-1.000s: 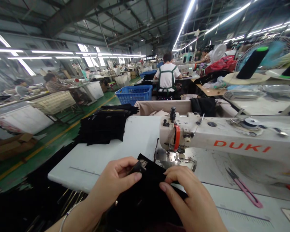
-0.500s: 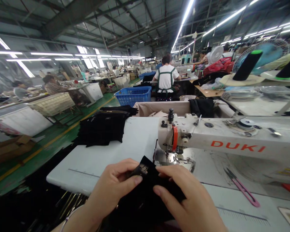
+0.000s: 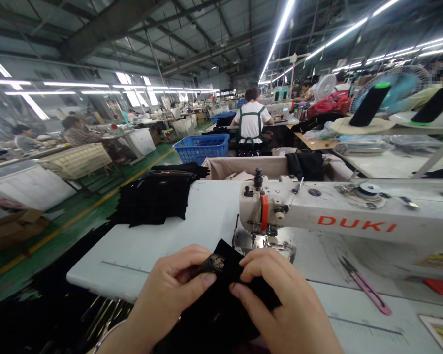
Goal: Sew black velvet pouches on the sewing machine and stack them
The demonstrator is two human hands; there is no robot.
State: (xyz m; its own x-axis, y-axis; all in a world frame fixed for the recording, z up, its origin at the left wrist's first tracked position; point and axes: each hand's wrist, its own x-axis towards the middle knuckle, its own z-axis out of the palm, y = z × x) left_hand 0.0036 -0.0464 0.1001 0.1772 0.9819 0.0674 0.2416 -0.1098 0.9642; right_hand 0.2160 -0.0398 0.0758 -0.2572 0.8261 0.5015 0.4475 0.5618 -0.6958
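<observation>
Black fabric [image 3: 221,314] lies in front of me, one corner pointing up just left of the sewing machine's needle area. My left hand [image 3: 180,285] pinches a small dark curled piece [image 3: 212,264] with a pale inner side at the fabric's left edge. On the right part of the cloth, my right hand [image 3: 280,295] grips it between thumb and fingers. Just beyond both hands are the metal presser and guide parts [image 3: 262,241] of the white sewing machine [image 3: 354,216]. The lower part of the fabric merges into dark shadow.
A black fabric stack [image 3: 155,196] lies on the table's [image 3: 133,250] far left. Pink-handled snips [image 3: 369,290] rest at right. Behind the machine stands a cloth-lined bin [image 3: 243,167], with a blue basket [image 3: 203,147] and a seated person [image 3: 251,120] beyond. Thread cones [image 3: 371,104] stand back right.
The view has shifted slightly. The small piece in my left hand is more curled, and my right thumb and fingertips have drawn a little closer on the cloth.
</observation>
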